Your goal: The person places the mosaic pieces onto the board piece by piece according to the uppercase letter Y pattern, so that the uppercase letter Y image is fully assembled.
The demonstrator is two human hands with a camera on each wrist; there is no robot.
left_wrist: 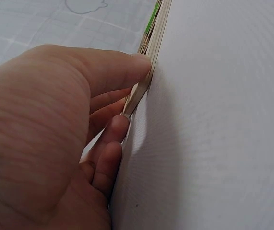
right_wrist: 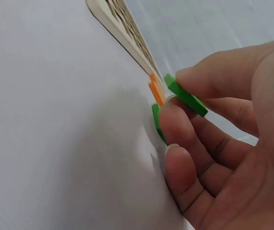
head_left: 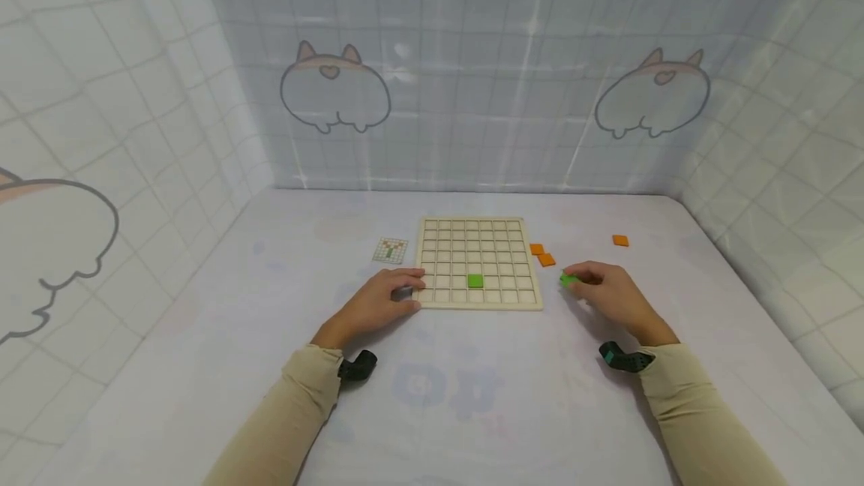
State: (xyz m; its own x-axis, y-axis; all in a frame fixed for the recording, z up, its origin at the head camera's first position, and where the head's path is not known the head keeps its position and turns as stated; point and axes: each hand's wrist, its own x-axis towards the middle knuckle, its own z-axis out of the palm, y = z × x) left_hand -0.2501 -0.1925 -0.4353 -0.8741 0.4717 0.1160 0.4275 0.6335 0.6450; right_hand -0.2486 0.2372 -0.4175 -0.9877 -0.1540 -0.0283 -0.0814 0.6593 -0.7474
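Note:
A pale wooden grid board [head_left: 479,304] lies flat on the table, with one green tile [head_left: 475,281] in a lower cell. At its near left corner, my left hand [head_left: 379,301] holds the board, thumb on the near edge and fingers over the left side. To the right of the board, my right hand [head_left: 607,292] pinches a green tile [right_wrist: 187,97] between thumb and fingers, just above the table. Another green tile [right_wrist: 157,120] lies beneath those fingers, partly hidden by them. Two orange tiles [head_left: 546,259] lie between the board and this hand.
Left of the board lies a small pattern card [head_left: 390,250] with a coloured design on a grid. A single orange tile [head_left: 620,241] sits farther right. White tile-patterned walls [head_left: 472,96] enclose the table at the back and sides.

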